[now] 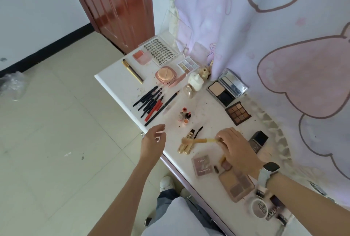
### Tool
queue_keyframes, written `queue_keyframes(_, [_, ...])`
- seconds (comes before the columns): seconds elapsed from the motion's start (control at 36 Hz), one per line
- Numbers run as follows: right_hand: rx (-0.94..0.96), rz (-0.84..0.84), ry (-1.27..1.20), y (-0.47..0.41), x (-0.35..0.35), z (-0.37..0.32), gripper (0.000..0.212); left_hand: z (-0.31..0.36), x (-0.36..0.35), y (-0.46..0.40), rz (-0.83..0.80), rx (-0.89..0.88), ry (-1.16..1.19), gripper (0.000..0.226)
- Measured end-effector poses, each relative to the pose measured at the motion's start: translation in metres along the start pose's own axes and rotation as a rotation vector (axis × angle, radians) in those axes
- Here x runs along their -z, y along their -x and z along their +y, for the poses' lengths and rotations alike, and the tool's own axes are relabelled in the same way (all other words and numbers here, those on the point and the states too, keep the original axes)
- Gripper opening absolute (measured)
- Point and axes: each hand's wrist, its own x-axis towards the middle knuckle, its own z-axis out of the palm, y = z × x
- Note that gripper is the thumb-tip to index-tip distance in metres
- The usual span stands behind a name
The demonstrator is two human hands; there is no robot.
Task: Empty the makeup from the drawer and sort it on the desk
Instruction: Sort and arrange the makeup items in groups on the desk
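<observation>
The white desk (pixel 117 82) stretches away from me along the pink cartoon curtain (pixel 265 27), and most of the makeup already lies on it in loose groups, so I judge the sorting well along. At the far end sit the false-lash tray (pixel 161 51), a blush compact (pixel 141 56) and a pale eyeshadow palette (pixel 187 64). By the curtain are the open powder compact with its mirror (pixel 226 88) and the brown nine-pan palette (pixel 238 113). The pencils and liners (pixel 151 102) are fanned together near the front edge, and small lip pots and bottles (pixel 184 116) cluster mid-desk.

Nearest me the pile looks less settled: a large nude palette (pixel 236 185), a pink palette (pixel 200 165), a dark foundation bottle (pixel 258 139) and a round jar (pixel 260 208) lie mixed together, so that corner seems left to do. I cannot see the drawer, so I cannot tell whether it is empty.

My right hand (pixel 234 148) pinches the end of a yellowish makeup brush (pixel 200 140) just above two gold tubes (pixel 184 148). My left hand (pixel 153 141) hovers over the front edge, fingers loosely spread, holding nothing.
</observation>
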Motion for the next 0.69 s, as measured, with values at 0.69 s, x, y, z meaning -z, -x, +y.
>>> queue_keyframes(0.69, [-0.308, -0.085, -0.520, -0.156, -0.021, -0.143, 0.014, 0.041, 0.103, -0.032, 0.136, 0.230, 0.415, 0.033])
